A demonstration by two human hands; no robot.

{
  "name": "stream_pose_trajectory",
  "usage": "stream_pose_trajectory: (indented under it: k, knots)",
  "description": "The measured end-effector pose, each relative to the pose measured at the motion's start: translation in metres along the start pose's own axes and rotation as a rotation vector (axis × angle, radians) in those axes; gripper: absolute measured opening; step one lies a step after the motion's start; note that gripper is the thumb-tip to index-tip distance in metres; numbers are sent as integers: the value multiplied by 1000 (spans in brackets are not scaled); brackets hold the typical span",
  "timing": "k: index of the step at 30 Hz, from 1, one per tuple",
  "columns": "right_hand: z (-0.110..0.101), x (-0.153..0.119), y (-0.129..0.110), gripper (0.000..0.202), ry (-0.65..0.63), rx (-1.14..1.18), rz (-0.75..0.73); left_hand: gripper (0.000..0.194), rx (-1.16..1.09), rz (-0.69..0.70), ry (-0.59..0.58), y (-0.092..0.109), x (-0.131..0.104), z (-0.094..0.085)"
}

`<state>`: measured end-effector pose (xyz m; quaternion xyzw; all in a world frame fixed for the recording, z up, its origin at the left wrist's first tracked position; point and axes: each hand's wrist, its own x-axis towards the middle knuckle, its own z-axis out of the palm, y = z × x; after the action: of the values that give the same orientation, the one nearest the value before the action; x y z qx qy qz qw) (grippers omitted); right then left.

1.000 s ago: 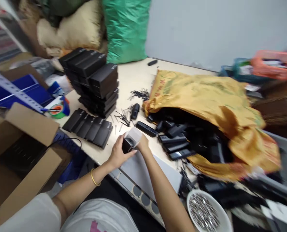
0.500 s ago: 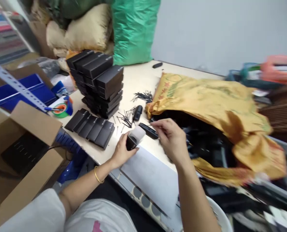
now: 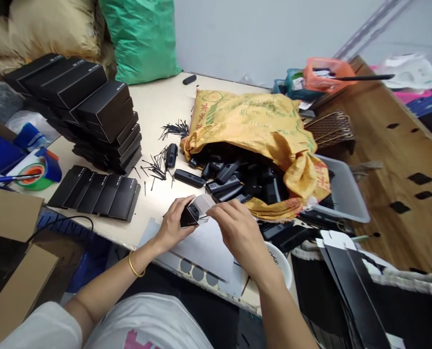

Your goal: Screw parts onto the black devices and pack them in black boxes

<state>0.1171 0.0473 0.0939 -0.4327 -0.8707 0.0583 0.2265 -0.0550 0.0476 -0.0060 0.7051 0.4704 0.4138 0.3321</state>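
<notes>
Left hand (image 3: 172, 225) gripped black box (image 3: 189, 217) over tabletop's (image 3: 154, 203) near edge, open end tilted up, pale flap (image 3: 206, 204) toward right hand (image 3: 238, 232). Right fingertips, nearer the flap, pressed together there; whether they pinched anything, couldn't tell.

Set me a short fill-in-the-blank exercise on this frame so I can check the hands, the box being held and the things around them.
The left hand holds a small ____ box. The bangle is worn on the person's ____ arm. The large bag standing upright against the wall is ____. The round bowl partly hidden by the right forearm is ____.

Missing words: black; left; green; white.
</notes>
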Motion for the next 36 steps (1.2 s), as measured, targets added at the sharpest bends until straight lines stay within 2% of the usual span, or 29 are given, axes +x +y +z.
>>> stream_pose_trajectory:
  k: [2, 4, 6, 8, 10, 12, 13, 14, 16, 18, 20, 23, 25, 26, 27, 29, 31, 34, 36]
  knots:
    - [-7, -9, 3, 23, 53, 17, 78, 69, 33, 4, 3, -1, -2, -1]
    - [-3, -22, 15, 19, 91, 58, 211, 70, 136, -17, 5, -1, -1, -6]
    - [17, -38, 33, 16, 144, 124, 377, 70, 331, -29, -34, 3, 6, -11]
    - [47, -51, 50, 17, 230, 247, 563, 66, 567, 12, -132, 13, 21, -10]
    - [78, -56, 60, 26, 379, 523, 770, 56, 757, 128, -264, 30, 41, 2]
    - [100, -54, 62, 38, 578, 967, 950, 44, 876, 288, -389, 50, 61, 23]
    - [106, -51, 61, 43, 636, 1197, 999, 40, 927, 347, -445, 59, 70, 33]
    - [110, -47, 59, 47, 652, 1408, 1023, 37, 978, 371, -492, 66, 78, 42]
    - [110, -41, 57, 49, 588, 1698, 1030, 33, 1054, 337, -547, 73, 93, 50]
    - [108, -40, 59, 42, 534, 1779, 1040, 27, 1040, 247, -548, 70, 103, 41]
    - [106, -45, 63, 36, 582, 1699, 1054, 26, 949, 164, -492, 59, 109, 19]
    - [104, -53, 64, 34, 811, 1472, 1027, 40, 796, 85, -338, 40, 105, -11]
    - [102, -55, 55, 34, 927, 1384, 985, 66, 631, 64, -302, 31, 93, -14]
    - [100, -56, 47, 33, 939, 1363, 961, 75, 464, 15, -299, 28, 84, -9]
    - [98, -57, 39, 33, 913, 1340, 937, 76, 245, -65, -294, 25, 75, -1]
    - [92, -67, 26, 31, 765, 1225, 893, 63, -285, -288, -253, 20, 58, 18]
    - [85, -91, 21, 30, 605, 919, 888, 46, -739, -500, -149, 14, 44, 32]
    - [76, -143, 34, 26, 426, 224, 927, 34, -1050, -732, 9, 1, 33, 35]
    - [75, -173, 50, 23, 273, 1, 879, 28, -1122, -855, 96, -6, 29, 32]
